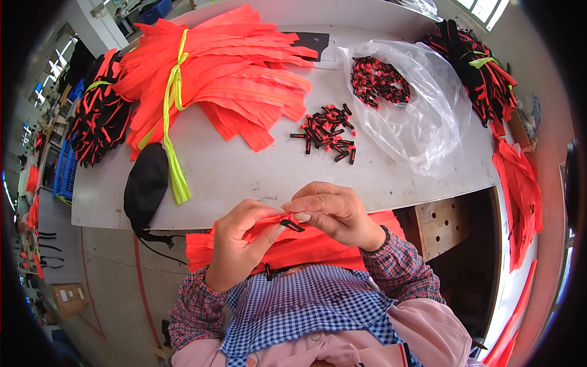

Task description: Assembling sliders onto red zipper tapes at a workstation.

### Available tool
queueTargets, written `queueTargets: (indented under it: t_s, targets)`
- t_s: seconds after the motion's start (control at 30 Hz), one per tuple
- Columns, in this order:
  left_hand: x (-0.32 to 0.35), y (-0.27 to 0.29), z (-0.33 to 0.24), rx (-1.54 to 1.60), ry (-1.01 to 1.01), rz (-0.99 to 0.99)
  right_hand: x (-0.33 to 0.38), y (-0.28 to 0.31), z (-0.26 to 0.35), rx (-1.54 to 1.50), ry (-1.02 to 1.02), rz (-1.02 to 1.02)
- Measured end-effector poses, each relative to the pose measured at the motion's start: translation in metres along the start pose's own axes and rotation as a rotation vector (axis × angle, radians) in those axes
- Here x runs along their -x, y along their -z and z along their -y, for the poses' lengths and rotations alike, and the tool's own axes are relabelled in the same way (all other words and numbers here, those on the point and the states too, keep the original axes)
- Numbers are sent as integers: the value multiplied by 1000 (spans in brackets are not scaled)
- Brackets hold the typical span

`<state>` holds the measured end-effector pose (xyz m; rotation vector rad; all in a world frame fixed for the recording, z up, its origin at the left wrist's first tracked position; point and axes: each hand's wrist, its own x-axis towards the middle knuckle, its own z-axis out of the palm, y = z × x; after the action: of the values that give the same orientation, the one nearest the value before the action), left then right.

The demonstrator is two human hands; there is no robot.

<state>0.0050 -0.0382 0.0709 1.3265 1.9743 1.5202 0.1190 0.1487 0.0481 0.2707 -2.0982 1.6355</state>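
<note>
In front of my body, just short of the table's edge, both hands meet with fingers pinched. My left hand (pixel 241 238) grips the end of an orange-red zipper tape (pixel 257 229) between thumb and forefinger. Against it, my right hand (pixel 335 213) pinches a small zipper slider, mostly hidden by the fingertips; its black pull tab (pixel 293 226) sticks out below. A bundle of orange-red zipper tapes (pixel 330 252) lies across my lap beneath the hands. Another black pull (pixel 268 271) shows at the lower edge of that bundle.
On the white table (pixel 244 177) lie a large orange-red tape bundle (pixel 214 73) with a yellow-green tie (pixel 173 98), loose black-and-red pulls (pixel 330 131) and a clear plastic bag (pixel 422 128) of more. A black pouch (pixel 147 183) hangs over the front edge. Black-and-red bundles (pixel 474 70) stand at the sides.
</note>
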Motion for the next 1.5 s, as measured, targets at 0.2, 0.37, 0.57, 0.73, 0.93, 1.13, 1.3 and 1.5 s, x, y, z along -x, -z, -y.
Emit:
queueTargets:
  t_s: [0.2, 0.37, 0.57, 0.73, 0.93, 1.13, 1.3, 1.5]
  targets:
    - [2, -1, 0, 143, 89, 5, 4, -5, -10, -2, 3, 21]
    - [1, -3, 5, 394, 208, 10, 10, -27, -13, -380, -228, -126]
    - [2, -5, 11, 628, 235, -24, 15, -33, -21, -742, -333, -85]
    - [6, -3, 10, 804, 297, 0, 11, -36, -24, -780, -248, -57]
    - [3, 0, 8, 823, 329, 90, 9, -38, -28, -919, -255, -41]
    - [1, 3, 12, 675, 296, 166, 12, -42, -32, -923, -313, -69]
    - [0, 12, 12, 483, 239, 224, 14, -47, -27, -888, -306, -148]
    - [1, 8, -1, 133, 18, 50, 5, -38, -6, -714, -301, -140]
